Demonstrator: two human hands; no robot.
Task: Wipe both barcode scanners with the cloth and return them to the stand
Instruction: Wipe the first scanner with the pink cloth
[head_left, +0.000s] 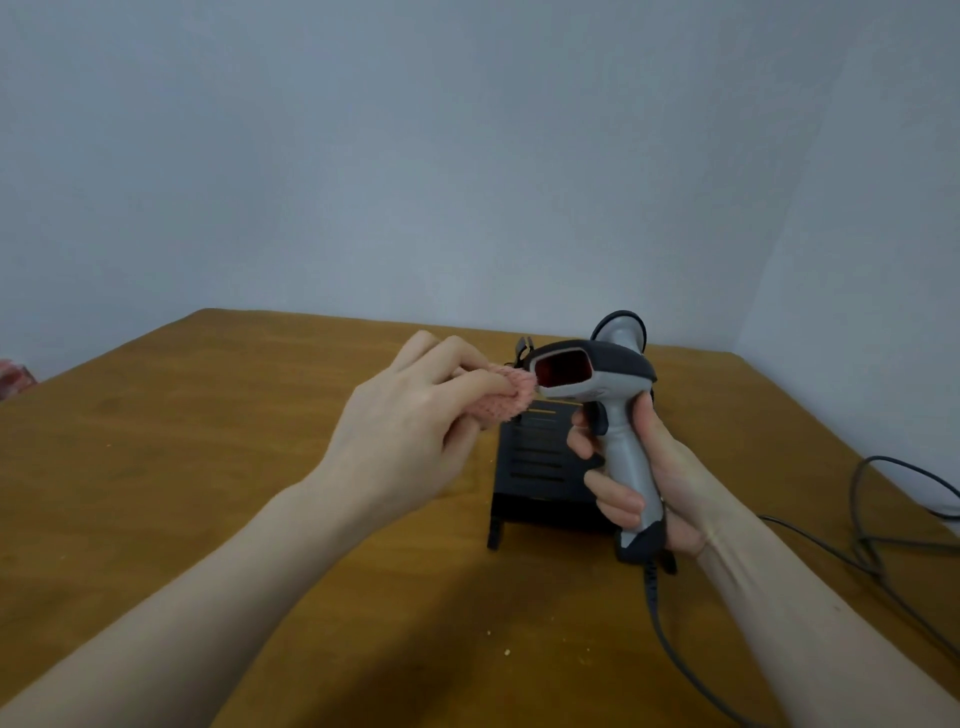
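My right hand (644, 478) grips the grey handle of a grey and black barcode scanner (597, 379), held upright above the black slotted stand (535, 467). Its red window faces left. My left hand (415, 421) pinches a bunched pink cloth (506, 397) against the left edge of that window. Behind the held scanner, the grey top of a second scanner (623, 327) sticks up; the rest of it is hidden.
The wooden table (208, 467) carries grey cables (878, 519) looping along its right side. The held scanner's cord (675, 654) trails toward the front edge. A pale wall stands behind. A pink object (15, 376) shows at the far left.
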